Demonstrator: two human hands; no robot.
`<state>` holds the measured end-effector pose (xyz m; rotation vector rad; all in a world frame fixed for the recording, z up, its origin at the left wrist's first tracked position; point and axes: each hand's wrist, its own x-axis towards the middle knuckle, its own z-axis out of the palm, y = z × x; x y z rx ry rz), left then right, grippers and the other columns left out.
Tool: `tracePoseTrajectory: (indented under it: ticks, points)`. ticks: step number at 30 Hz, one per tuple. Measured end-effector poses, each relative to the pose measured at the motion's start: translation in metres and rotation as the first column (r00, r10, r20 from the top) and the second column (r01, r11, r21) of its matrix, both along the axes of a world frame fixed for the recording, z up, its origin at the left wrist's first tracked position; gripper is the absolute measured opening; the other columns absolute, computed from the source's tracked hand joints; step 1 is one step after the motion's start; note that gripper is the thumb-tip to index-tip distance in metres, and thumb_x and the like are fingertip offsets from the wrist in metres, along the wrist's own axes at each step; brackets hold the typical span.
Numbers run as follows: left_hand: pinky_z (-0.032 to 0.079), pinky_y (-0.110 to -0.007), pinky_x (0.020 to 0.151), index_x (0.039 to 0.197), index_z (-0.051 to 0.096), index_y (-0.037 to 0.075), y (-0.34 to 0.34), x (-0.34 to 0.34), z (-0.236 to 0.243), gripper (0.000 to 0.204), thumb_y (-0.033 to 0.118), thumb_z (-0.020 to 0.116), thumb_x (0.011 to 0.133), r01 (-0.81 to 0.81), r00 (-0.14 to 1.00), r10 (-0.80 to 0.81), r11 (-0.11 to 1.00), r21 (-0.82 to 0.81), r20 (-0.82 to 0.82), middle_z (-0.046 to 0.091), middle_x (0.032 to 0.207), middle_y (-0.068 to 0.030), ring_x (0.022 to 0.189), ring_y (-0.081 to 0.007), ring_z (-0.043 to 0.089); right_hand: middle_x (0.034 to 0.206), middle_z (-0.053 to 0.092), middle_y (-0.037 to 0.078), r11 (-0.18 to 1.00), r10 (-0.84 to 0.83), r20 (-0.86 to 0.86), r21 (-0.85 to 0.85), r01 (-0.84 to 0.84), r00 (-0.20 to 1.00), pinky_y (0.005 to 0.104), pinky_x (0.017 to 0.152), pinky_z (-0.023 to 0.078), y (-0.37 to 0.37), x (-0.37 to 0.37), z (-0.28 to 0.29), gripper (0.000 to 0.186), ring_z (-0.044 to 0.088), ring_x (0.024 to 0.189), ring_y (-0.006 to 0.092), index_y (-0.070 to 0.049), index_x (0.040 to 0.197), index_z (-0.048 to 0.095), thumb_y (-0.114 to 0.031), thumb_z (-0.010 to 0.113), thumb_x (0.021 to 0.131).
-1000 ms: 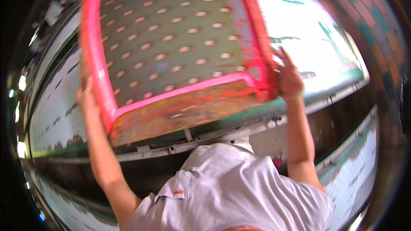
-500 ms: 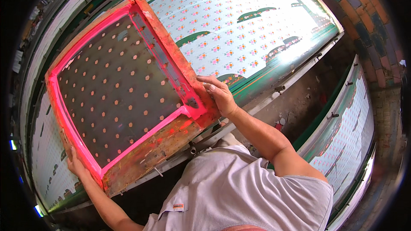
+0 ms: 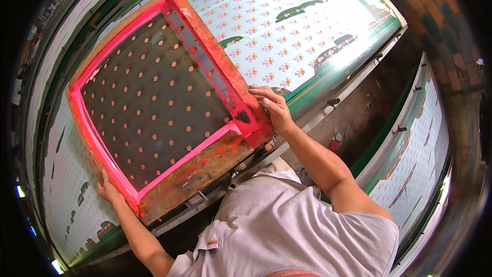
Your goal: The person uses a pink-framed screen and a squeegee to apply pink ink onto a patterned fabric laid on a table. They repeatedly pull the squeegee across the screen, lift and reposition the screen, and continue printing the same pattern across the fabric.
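While hands [image 3: 108, 190] [image 3: 278, 113] hold it, the frame [image 3: 197, 179] shifted rightward

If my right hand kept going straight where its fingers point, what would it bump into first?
The frame: the right hand points at its near side bar. The fingertips look right at that edge, maybe touching, though depth is hard to judge.

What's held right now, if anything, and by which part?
Wooden-framed screen, by two opposite side edges: left hand low on its left edge, right hand near its lower right corner.
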<state>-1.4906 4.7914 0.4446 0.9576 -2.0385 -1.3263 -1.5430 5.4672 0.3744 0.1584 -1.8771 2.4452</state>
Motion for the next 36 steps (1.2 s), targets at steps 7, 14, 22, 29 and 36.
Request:
tracePoseTrajectory:
  ticks: [7, 14, 22, 29, 36]
  points:
    - [0.062, -0.042, 0.097, 0.132, 0.075, -0.005, -0.004, 0.000, 0.016, 0.049, 0.032, 0.084, 0.101, -0.055, 0.997, 0.058, 0.997, -0.056, 0.049, 0.077, 0.129, -0.0176, 0.111, -0.0286, 0.075, 0.152, 0.060, 0.020, 0.999, 0.049, 0.003, 0.004, -0.049, 0.999, 0.0452, 0.128, 0.030, -0.001, -0.004, -0.002, 0.056, 0.051, 0.145, 0.0301, -0.003, 0.143, 0.074, -0.041, 0.064, 0.102]
    - [0.061, -0.042, 0.098, 0.130, 0.077, -0.004, -0.015, 0.010, 0.029, 0.053, 0.038, 0.087, 0.098, -0.096, 0.993, 0.103, 0.987, -0.128, 0.051, 0.077, 0.127, -0.0153, 0.109, -0.0269, 0.075, 0.150, 0.057, 0.022, 0.991, 0.127, 0.039, -0.055, -0.125, 0.991, 0.0478, 0.130, 0.028, -0.016, -0.022, -0.031, 0.058, 0.046, 0.150, 0.0328, -0.002, 0.144, 0.072, -0.041, 0.065, 0.101]
    - [0.060, -0.039, 0.098, 0.132, 0.076, -0.004, -0.017, 0.028, 0.035, 0.049, 0.034, 0.083, 0.102, -0.114, 0.993, 0.116, 0.982, -0.153, 0.006, 0.077, 0.125, -0.0131, 0.109, -0.0239, 0.075, 0.154, 0.057, 0.022, 0.976, 0.199, 0.026, -0.100, -0.195, 0.980, 0.0492, 0.131, 0.026, -0.022, -0.049, -0.065, 0.060, 0.046, 0.151, 0.0322, -0.001, 0.145, 0.072, -0.041, 0.065, 0.101]
    - [0.058, -0.037, 0.101, 0.137, 0.075, -0.003, -0.017, 0.031, 0.029, 0.046, 0.030, 0.080, 0.105, -0.149, 0.989, 0.150, 0.983, -0.109, 0.000, 0.075, 0.131, -0.0122, 0.113, -0.0213, 0.073, 0.155, 0.056, 0.022, 0.969, 0.214, 0.045, -0.137, -0.206, 0.976, 0.0480, 0.130, 0.030, -0.023, -0.062, -0.066, 0.055, 0.048, 0.151, 0.0324, 0.001, 0.144, 0.071, -0.033, 0.066, 0.102]
    - [0.059, -0.037, 0.099, 0.137, 0.075, -0.002, -0.020, 0.020, 0.011, 0.047, 0.030, 0.081, 0.104, -0.157, 0.988, 0.156, 0.987, -0.042, -0.019, 0.076, 0.130, -0.0125, 0.112, -0.0218, 0.073, 0.154, 0.060, 0.024, 0.988, 0.139, 0.017, -0.073, -0.137, 0.990, 0.0465, 0.129, 0.032, -0.024, -0.058, -0.057, 0.054, 0.054, 0.146, 0.0332, 0.002, 0.140, 0.074, -0.035, 0.064, 0.102]
